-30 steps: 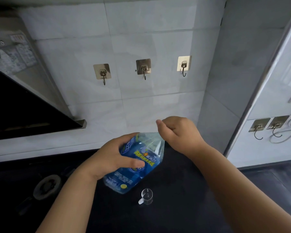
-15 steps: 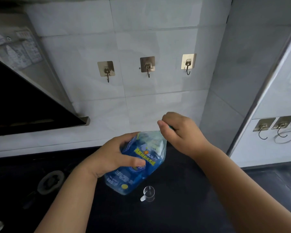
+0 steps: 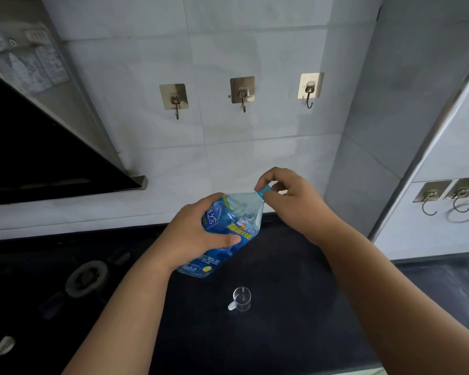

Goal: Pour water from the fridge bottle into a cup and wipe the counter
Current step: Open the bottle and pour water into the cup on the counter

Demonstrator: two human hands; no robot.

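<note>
A clear plastic bottle with a blue label is held above the black counter, tilted with its neck up and to the right. My left hand grips its body around the label. My right hand pinches the blue cap between thumb and fingers. A small clear cup with a handle stands upright on the counter below the bottle, apart from both hands. Whether any water is in the cup cannot be told.
A gas hob burner lies at the left of the counter, with a knob at the lower left. A black range hood overhangs the left side. Three hooks are stuck on the tiled wall. A white panel with more hooks stands at right.
My right hand has shifted its hold, so the blue cap now shows between its thumb and fingers. The bottle stays in my left hand, tilted about the same.
</note>
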